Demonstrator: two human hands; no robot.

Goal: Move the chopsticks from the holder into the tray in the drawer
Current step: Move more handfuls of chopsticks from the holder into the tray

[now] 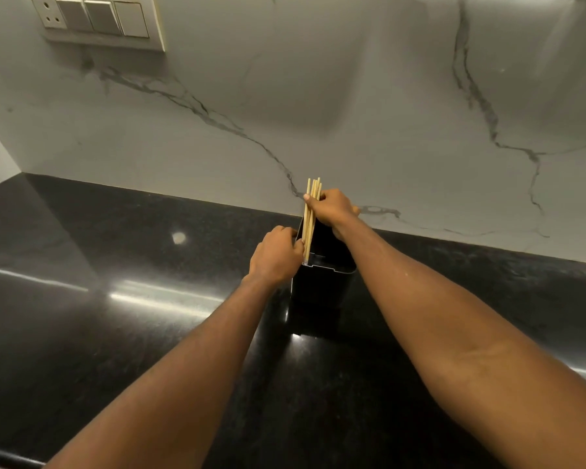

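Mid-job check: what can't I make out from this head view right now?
- Drawer and tray: not in the head view at all.
- Lower ends of the chopsticks: hidden inside the holder.
- Exact chopstick count: the right hand bunches and covers them.
- Holder's left rim: covered by the left hand.
- Holder's inside: too dark to tell if anything else is there.

A bundle of pale wooden chopsticks point(310, 214) stands nearly upright in the left part of a tall, black, rectangular holder point(322, 289), their lower ends inside it and their upper ends rising well above its rim. The holder stands upright near the back edge of its supporting surface, its top open and its glossy front wall facing the camera.
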